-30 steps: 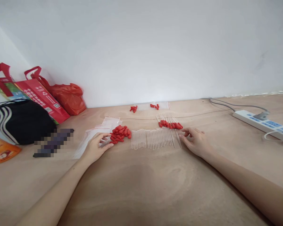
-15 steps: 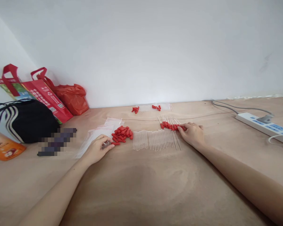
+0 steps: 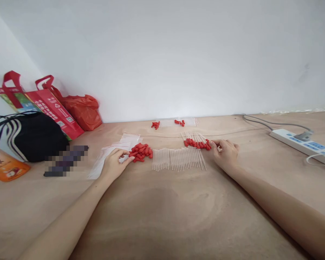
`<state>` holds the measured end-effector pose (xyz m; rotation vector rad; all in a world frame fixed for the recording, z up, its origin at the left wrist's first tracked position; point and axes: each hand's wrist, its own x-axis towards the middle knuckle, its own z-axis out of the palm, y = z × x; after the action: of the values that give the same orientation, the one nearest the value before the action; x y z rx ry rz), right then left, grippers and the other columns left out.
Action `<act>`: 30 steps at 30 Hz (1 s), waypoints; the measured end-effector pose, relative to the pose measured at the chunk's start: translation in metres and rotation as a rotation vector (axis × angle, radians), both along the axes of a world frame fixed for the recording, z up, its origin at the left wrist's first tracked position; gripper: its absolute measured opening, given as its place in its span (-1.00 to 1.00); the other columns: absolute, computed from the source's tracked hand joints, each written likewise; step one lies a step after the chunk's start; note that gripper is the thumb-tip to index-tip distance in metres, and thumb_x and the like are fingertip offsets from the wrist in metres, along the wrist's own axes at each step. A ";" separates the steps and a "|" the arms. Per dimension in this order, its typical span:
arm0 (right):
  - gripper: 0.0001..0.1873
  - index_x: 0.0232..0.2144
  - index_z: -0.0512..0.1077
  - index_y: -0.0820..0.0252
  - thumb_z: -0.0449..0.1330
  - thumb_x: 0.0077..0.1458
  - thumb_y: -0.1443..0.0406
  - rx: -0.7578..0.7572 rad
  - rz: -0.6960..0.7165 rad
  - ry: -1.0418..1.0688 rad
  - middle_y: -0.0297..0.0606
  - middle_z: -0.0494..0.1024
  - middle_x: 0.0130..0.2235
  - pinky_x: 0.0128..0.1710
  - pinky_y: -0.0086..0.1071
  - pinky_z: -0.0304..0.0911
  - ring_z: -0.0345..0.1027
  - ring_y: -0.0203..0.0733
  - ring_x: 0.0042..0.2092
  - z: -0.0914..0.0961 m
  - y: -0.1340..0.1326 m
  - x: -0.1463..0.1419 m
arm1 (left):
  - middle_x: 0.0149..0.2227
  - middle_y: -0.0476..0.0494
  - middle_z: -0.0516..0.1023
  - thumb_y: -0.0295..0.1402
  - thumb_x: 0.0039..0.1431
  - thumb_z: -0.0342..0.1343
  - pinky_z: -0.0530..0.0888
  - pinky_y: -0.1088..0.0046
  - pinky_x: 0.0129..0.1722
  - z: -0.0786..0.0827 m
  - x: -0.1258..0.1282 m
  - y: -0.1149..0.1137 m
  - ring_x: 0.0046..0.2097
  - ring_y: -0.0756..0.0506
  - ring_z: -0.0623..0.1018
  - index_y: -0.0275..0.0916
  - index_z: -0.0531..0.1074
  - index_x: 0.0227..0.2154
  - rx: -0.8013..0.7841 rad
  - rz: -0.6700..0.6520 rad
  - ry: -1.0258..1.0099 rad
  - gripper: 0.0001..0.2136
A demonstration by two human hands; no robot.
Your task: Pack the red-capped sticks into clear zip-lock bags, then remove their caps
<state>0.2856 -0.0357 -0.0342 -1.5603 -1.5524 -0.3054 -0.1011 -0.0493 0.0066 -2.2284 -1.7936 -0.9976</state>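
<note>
A pile of small red rubber caps [image 3: 141, 151] lies on the wooden table [image 3: 162, 209]. My left hand [image 3: 114, 165] rests beside it, thumb and forefinger pinched on a red cap at the pile's left edge. A row of clear thin tubes [image 3: 178, 159] lies in the middle. Behind it sits a second row of tubes fitted with red caps [image 3: 197, 143]. My right hand [image 3: 225, 153] is curled at the right end of that row, fingertips touching the capped tubes. Clear zip bags [image 3: 116, 150] lie under and behind my left hand.
Red shopping bags [image 3: 51, 108], a black striped bag [image 3: 27, 137] and an orange packet [image 3: 4, 166] crowd the left. A white power strip [image 3: 303, 146] with cables lies at the right. Two small bags with red caps [image 3: 169, 123] sit by the wall.
My right hand has drawn back a little to the right end of the capped row and curled. My left hand has reached forward to the red caps.
</note>
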 end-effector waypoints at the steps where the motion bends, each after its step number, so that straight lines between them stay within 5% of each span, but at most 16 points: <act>1: -0.63 -0.46 0.42 0.16 -0.08 0.10 0.08 0.011 0.006 0.008 -0.26 0.48 -0.49 -0.21 -0.25 -0.08 0.26 -0.19 -0.38 0.001 -0.002 0.000 | -0.41 -0.07 0.45 -0.10 -0.07 0.07 0.37 0.46 -0.44 -0.001 0.000 0.000 -0.40 -0.04 0.42 -0.24 0.40 -0.47 -0.012 -0.001 -0.020 -0.73; 8: -0.68 -0.45 0.39 0.16 -0.06 0.11 0.13 0.051 0.102 0.027 -0.23 0.52 -0.39 -0.21 -0.27 -0.03 0.31 -0.21 -0.37 0.006 -0.016 -0.004 | -0.37 -0.06 0.45 -0.03 -0.15 0.13 0.40 0.42 -0.39 -0.004 -0.006 -0.002 -0.38 -0.06 0.43 -0.22 0.37 -0.40 -0.068 0.013 -0.053 -0.64; 12: -0.73 -0.41 0.39 0.14 -0.05 0.11 0.16 0.034 0.275 0.010 -0.24 0.51 -0.38 -0.24 -0.27 0.01 0.31 -0.20 -0.35 0.012 -0.027 -0.014 | -0.29 -0.16 0.45 -0.06 -0.12 0.13 0.36 0.27 -0.19 0.001 0.012 -0.013 -0.20 -0.17 0.42 -0.23 0.36 -0.31 0.199 0.002 0.081 -0.63; 20: -0.80 -0.40 0.39 0.14 -0.02 0.12 0.26 -0.029 0.655 -0.105 -0.34 0.45 -0.48 -0.21 -0.27 -0.01 0.27 -0.28 -0.38 0.011 -0.047 -0.041 | -0.18 -0.18 0.47 -0.35 0.09 0.03 0.26 0.28 -0.09 -0.011 0.104 -0.030 -0.12 -0.13 0.40 -0.22 0.36 -0.14 0.444 -0.462 0.356 -0.75; 26: -0.83 -0.40 0.38 0.12 -0.01 0.11 0.28 -0.047 0.672 -0.172 -0.37 0.45 -0.47 -0.23 -0.30 -0.01 0.26 -0.30 -0.37 0.012 -0.047 -0.044 | -0.47 0.00 0.51 -0.41 0.15 -0.02 0.21 0.31 -0.17 -0.017 0.127 -0.022 -0.39 0.00 0.41 -0.20 0.43 -0.37 0.373 -0.495 0.325 -0.88; 30: -0.83 -0.37 0.40 0.12 0.06 0.08 0.20 -0.016 0.631 -0.268 -0.35 0.48 -0.41 -0.19 -0.27 -0.03 0.26 -0.28 -0.32 0.013 -0.047 -0.049 | -0.49 0.02 0.50 -0.40 0.15 -0.02 0.18 0.31 -0.15 -0.017 0.128 -0.022 -0.41 0.02 0.40 -0.18 0.43 -0.33 0.370 -0.531 0.342 -0.87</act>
<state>0.2369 -0.0830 -0.0209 -0.9913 -2.1657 -0.1451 0.0270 -0.0711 -0.0101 -2.4729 -0.8178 -0.8554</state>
